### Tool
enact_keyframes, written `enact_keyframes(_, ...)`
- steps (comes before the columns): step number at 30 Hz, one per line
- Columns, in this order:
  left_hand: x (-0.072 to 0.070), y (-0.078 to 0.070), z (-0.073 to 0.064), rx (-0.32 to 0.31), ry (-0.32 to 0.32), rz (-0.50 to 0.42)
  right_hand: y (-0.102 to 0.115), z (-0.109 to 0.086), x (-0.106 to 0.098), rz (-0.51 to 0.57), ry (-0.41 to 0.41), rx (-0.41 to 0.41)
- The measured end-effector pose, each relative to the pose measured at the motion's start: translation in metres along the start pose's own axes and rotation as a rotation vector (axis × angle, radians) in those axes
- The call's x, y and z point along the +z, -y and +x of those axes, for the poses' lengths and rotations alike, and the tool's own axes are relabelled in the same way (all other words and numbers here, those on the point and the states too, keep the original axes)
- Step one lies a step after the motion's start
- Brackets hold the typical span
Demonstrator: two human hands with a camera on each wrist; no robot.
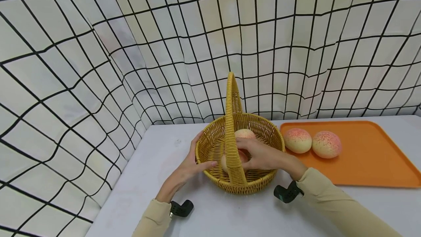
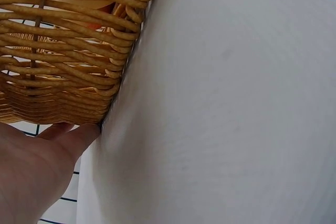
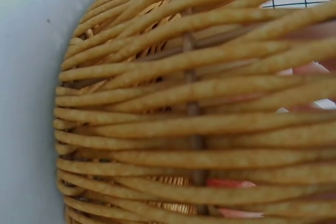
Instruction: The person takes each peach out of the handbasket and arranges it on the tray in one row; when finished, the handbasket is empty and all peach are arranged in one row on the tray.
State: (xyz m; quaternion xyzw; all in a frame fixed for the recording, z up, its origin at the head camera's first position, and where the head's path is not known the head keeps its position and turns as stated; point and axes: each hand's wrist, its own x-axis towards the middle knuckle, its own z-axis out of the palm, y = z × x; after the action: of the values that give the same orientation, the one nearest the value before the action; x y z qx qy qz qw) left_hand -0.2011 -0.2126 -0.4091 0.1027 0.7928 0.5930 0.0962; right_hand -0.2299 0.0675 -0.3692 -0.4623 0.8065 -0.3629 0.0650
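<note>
A yellow woven basket (image 1: 240,189) with a tall arched handle stands on the white table. My left hand (image 1: 189,165) grips its left side, thumb over the rim and fingers along the outside; in the left wrist view, fingers press low against the weave. Inside the basket, my right hand (image 1: 260,154) holds a pink and cream peach (image 1: 243,156), partly hidden by the handle and the fingers. Another peach (image 1: 245,133) lies behind that hand in the basket. The basket wall (image 3: 157,129) fills most of the right wrist view.
To the right lies an orange tray (image 1: 371,153) with two peaches, one (image 1: 297,140) near its left edge and the other (image 1: 327,144) beside it. A white backdrop with black grid netting (image 1: 210,46) rises behind and left of the table (image 1: 158,145).
</note>
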Motion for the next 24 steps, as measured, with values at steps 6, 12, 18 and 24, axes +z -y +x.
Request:
enact_keyframes(6,0.0002,-0.0008,-0.0003,-0.004,-0.007,0.000,-0.0009,0.0022,0.0019,0.061,0.048,0.037)
enact_keyframes(12,-0.0007,-0.0009,-0.0017,-0.012,-0.016,0.019,0.0002,0.0038,0.0049,0.117,0.119,0.058)
enact_keyframes(18,-0.0002,-0.0003,-0.0014,-0.005,-0.004,-0.001,0.0020,0.0035,0.0087,0.123,0.108,0.005)
enact_keyframes(24,0.0007,0.0006,-0.0002,-0.006,-0.006,-0.004,0.0058,-0.0039,0.0021,0.020,-0.034,-0.026)
